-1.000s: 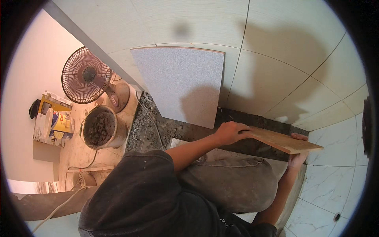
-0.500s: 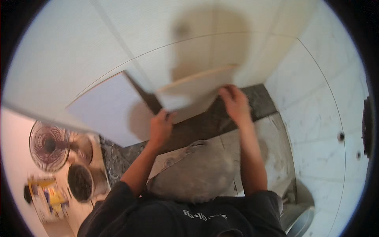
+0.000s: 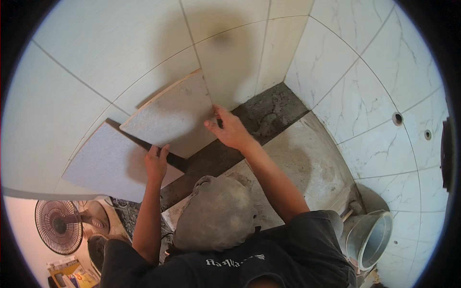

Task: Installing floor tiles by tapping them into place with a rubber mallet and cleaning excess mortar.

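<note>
My left hand (image 3: 156,162) is closed at the lower left edge of a pale wall tile (image 3: 175,113), its fingertips by the dark gap. On that tile's right edge is my right hand (image 3: 230,129), thumb on the face and fingers at the rim. The tile leans at a tilt against the tiled wall (image 3: 149,67). To its left, a second pale tile (image 3: 105,158) stands against the same wall, and a dark wedge-shaped gap separates the two. Dark, rough mortar (image 3: 269,108) runs along the foot of the wall.
A bare slab (image 3: 293,153) lies below the mortar strip. A marbled tiled wall (image 3: 370,120) with pipe holes rises at right. At lower right stands a bucket (image 3: 377,240); at lower left are a fan (image 3: 58,225) and another bucket (image 3: 96,252). A dusty grey rounded shape (image 3: 216,211), seemingly my knee, is in front.
My view has swung, bringing the right corner and bucket further into sight. The right-hand tile now stands more steeply tilted beside the left one, with both hands still at its edges.
</note>
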Demonstrator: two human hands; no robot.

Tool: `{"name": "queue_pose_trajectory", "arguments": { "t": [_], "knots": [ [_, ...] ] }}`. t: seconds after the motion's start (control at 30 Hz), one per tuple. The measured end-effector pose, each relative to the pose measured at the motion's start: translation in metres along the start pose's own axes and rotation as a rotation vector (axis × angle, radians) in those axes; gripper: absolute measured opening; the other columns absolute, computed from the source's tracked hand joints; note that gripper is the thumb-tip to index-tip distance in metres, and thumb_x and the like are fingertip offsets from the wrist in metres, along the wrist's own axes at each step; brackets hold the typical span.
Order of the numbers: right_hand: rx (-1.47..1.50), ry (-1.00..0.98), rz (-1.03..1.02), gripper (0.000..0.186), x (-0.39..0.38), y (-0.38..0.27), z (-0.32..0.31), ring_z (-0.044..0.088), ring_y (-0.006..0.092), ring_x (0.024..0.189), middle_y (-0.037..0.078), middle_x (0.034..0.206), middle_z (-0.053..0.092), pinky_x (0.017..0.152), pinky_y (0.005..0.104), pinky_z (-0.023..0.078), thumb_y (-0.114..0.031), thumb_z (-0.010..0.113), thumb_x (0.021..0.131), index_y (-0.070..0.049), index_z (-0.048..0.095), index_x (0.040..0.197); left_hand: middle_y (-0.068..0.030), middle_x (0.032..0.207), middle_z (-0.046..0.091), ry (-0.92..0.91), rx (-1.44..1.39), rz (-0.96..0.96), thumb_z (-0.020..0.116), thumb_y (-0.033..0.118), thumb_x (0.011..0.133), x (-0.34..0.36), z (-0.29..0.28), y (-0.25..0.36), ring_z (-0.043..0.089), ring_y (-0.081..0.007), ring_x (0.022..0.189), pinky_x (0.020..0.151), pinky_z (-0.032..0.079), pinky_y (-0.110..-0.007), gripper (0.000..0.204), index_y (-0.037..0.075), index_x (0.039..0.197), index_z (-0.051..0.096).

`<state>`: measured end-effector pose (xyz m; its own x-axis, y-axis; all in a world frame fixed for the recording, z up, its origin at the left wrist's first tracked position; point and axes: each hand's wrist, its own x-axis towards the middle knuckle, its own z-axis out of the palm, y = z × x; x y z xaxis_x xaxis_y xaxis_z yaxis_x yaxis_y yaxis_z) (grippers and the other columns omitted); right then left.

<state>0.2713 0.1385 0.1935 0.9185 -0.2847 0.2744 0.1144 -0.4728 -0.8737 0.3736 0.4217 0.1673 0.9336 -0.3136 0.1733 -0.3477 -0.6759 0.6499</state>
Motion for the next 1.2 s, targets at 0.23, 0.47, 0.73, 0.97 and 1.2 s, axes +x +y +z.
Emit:
{"name": "queue_pose_trajectory", "arguments": {
  "t": [0.23,0.47,0.73,0.97,1.2],
  "knots": [
    [0.033,0.036,-0.063,0.068,0.01,-0.032,-0.016,0.062,0.039,0.119,0.028,0.126,0.063,0.096,0.0434,0.05,-0.045,0.069,0.092,0.007,0.054,0.134,-0.0177,0.072,0.068,0.069,-0.001,0.053,0.069,0.032,0.094,0.001,-0.001,0.008,0.066,-0.0279,0.064,0.062,0.049,-0.04,0.037,-0.004,0.089,0.066],
    [0.053,0.028,0.017,0.057,0.018,-0.042,-0.014,0.065,0.0264,0.115,0.017,0.122,0.068,0.094,0.0398,0.051,-0.036,0.077,0.09,0.002,0.058,0.128,-0.0214,0.07,0.065,0.059,-0.024,0.074,0.07,0.035,0.094,-0.009,-0.01,0.004,0.062,-0.0369,0.061,0.059,0.046,-0.045,0.041,-0.004,0.084,0.065],
    [0.266,-0.024,0.022,0.056,0.003,-0.029,-0.005,0.067,0.0366,0.105,0.023,0.113,0.069,0.088,0.0395,0.052,-0.037,0.075,0.09,0.003,0.056,0.124,-0.0253,0.082,0.068,-0.066,0.055,0.025,0.069,0.03,0.093,-0.033,0.002,0.009,0.067,-0.0435,0.077,0.068,0.052,-0.05,0.032,-0.002,0.087,0.069],
    [0.031,-0.011,-0.022,0.045,0.016,-0.004,-0.013,0.067,0.0394,0.103,0.026,0.113,0.068,0.086,0.0409,0.052,-0.027,0.067,0.095,0.005,0.058,0.126,-0.0212,0.086,0.073,0.061,0.057,0.038,0.075,0.024,0.087,-0.019,-0.021,0.036,0.071,-0.0381,0.079,0.072,0.054,-0.042,0.028,-0.002,0.099,0.071],
    [0.133,0.052,-0.021,0.031,0.024,-0.04,-0.042,0.07,0.0351,0.093,0.021,0.102,0.072,0.083,0.0385,0.052,-0.024,0.064,0.097,0.001,0.067,0.114,-0.0194,0.088,0.075,0.109,0.041,0.075,0.079,0.021,0.084,-0.011,-0.033,0.046,0.074,-0.0288,0.077,0.071,0.055,-0.038,0.028,-0.003,0.096,0.072]
  ]
}}
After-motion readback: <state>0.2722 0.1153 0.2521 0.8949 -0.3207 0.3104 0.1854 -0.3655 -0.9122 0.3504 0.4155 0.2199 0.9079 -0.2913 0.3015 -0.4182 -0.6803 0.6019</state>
